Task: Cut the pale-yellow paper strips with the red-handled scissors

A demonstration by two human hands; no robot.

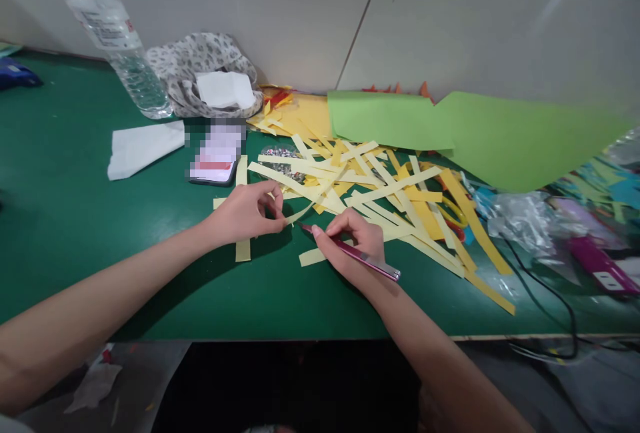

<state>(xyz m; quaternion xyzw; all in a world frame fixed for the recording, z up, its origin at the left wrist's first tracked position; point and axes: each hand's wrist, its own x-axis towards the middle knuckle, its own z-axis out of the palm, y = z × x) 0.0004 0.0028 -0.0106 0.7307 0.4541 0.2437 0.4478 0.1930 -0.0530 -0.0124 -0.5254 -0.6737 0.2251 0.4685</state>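
My left hand [250, 213] pinches the near end of a pale yellow paper strip [310, 206] between thumb and fingertips. From there the strip curves up and right over the pile. A slim magenta pen [367, 259] with a silver end lies in my right hand [355, 236], gripped in a writing hold. Its dark tip points left, close to the pinched strip end; whether they touch I cannot tell. Under my left hand lies an upright pale strip [243, 249] crossing another one. A short strip [311, 258] shows beside my right hand.
Many yellow paper strips [390, 186] are heaped behind my hands. Green paper sheets [505, 133] lie along the wall. A phone [217, 153], folded tissue [145, 146], water bottle [130, 59] and patterned cloth pouch [200, 53] stand left. Plastic wrap [525, 226] and a black cable [545, 299] lie right.
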